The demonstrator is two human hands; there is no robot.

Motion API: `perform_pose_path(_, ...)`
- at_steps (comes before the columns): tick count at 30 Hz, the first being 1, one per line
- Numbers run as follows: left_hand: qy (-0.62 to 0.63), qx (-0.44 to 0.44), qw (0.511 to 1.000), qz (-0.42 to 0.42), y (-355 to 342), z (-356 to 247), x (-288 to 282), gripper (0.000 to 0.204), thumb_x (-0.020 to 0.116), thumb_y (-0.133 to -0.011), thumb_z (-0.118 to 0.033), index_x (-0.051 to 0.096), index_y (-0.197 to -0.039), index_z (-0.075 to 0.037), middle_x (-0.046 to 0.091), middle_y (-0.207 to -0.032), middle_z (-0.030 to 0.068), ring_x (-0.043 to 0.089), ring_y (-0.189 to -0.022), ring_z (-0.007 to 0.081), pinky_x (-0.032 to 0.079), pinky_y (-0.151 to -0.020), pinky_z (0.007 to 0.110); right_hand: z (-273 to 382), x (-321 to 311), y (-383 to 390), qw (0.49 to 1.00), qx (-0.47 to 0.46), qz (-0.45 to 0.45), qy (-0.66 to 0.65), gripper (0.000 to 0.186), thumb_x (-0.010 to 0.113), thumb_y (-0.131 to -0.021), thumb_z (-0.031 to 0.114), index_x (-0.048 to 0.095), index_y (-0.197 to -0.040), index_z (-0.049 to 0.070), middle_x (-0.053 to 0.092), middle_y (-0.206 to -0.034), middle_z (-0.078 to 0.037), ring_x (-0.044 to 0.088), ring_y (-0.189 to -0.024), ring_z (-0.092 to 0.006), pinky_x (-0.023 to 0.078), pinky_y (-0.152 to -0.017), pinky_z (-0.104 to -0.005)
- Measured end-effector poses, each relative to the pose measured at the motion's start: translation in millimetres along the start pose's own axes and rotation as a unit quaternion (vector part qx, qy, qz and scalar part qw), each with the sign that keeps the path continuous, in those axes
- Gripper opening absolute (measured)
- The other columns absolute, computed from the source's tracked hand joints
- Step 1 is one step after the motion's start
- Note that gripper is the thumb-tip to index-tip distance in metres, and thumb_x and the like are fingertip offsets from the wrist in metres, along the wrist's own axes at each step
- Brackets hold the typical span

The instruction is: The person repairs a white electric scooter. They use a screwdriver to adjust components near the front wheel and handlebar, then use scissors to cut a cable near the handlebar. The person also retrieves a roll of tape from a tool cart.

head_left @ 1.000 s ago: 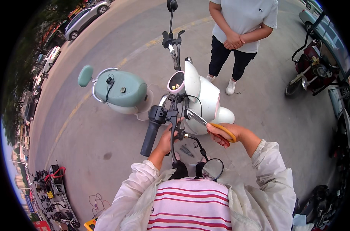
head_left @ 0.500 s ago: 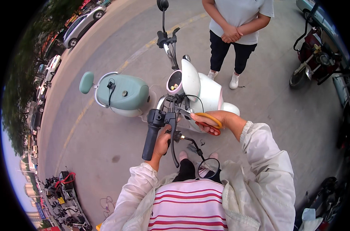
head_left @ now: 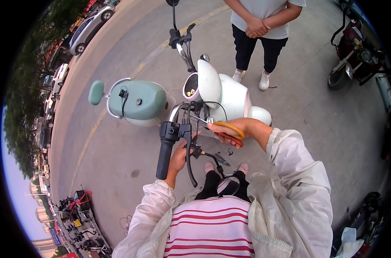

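In my right hand [head_left: 242, 127] is a pair of scissors [head_left: 235, 127] with orange and red handles. Its blades point left, among the black cables [head_left: 187, 112] at the scooter's handlebar. My left hand [head_left: 178, 158] reaches up behind the black grip [head_left: 164, 158] and brake lever [head_left: 189, 159]. Its fingers curl near the cables, partly hidden by the lever; what they hold cannot be made out. The scooter has a white front body [head_left: 234, 95], a pale green seat [head_left: 137, 103] and a round mirror [head_left: 228, 185] close to my waist.
Beyond the scooter stands a person [head_left: 260, 30] with hands clasped. A dark red vehicle [head_left: 354, 56] is at the far right, and stripped scooter parts [head_left: 81, 223] lie at the lower left. Parked cars [head_left: 90, 30] line the left. Small scraps [head_left: 222, 160] lie on the ground near my feet.
The scissors and my right hand have shifted slightly left and down at the cables. My left hand keeps its place behind the grip. The view has tilted a little.
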State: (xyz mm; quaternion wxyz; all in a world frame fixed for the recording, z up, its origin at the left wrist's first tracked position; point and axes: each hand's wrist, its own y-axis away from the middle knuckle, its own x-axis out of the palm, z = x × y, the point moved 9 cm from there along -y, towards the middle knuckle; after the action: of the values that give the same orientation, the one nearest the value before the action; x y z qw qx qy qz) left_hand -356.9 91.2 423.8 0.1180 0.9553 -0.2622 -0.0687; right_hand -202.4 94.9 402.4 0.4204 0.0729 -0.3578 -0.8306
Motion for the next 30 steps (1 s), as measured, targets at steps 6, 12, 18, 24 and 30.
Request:
perform_pose_path(6,-0.001,-0.012,1.000,-0.004,1,3,0,0.080,0.058,-0.069,-0.047,0.037,-0.133,-0.004,0.046,-0.093,0.0030,0.044,-0.083,0.0129,0.035,-0.074,0.023,-6,6,-1,0.999,-0.005,0.038,0.033,0.084,0.031,-0.068,0.084,0.048,-0.075,0.003,0.038,-0.054,-0.001,0.045,-0.044,-0.0111,0.044,-0.039,-0.0293)
perform_pose_path(12,0.001,-0.017,1.000,0.013,2,2,3,0.070,0.055,-0.075,-0.039,0.039,-0.132,-0.002,0.045,-0.118,0.0084,0.041,-0.110,0.0187,0.029,-0.093,0.027,-1,13,10,0.998,0.005,0.037,0.049,0.089,0.034,-0.058,0.090,0.046,-0.075,0.003,0.034,-0.059,-0.001,0.037,-0.045,-0.0117,0.041,-0.040,-0.0282)
perform_pose_path(18,0.000,-0.029,0.999,0.022,2,3,5,0.069,0.054,-0.076,-0.042,0.040,-0.131,-0.003,0.048,-0.125,0.0096,0.049,-0.105,0.0179,0.036,-0.091,0.028,-11,14,2,0.999,0.005,0.029,0.046,0.084,0.027,-0.064,0.088,0.045,-0.069,0.006,0.035,-0.054,0.000,0.039,-0.043,-0.0103,0.041,-0.041,-0.0283)
perform_pose_path(24,-0.002,-0.030,1.000,0.004,2,-5,7,0.071,0.055,-0.074,-0.042,0.040,-0.132,-0.003,0.050,-0.119,0.0085,0.052,-0.092,0.0157,0.040,-0.083,0.026,-6,16,7,0.999,-0.017,0.023,0.046,0.078,0.025,-0.066,0.086,0.039,-0.065,0.010,0.031,-0.052,0.002,0.037,-0.043,-0.0093,0.039,-0.040,-0.0275)
perform_pose_path(30,0.017,-0.061,0.998,-0.017,2,-11,13,0.073,0.052,-0.065,-0.035,0.041,-0.131,-0.005,0.046,-0.104,0.0064,0.047,-0.090,0.0156,0.037,-0.082,0.025,-15,16,-1,0.999,-0.020,0.037,0.006,0.078,0.024,-0.067,0.086,0.042,-0.069,0.009,0.033,-0.052,0.002,0.039,-0.043,-0.0092,0.040,-0.041,-0.0276)
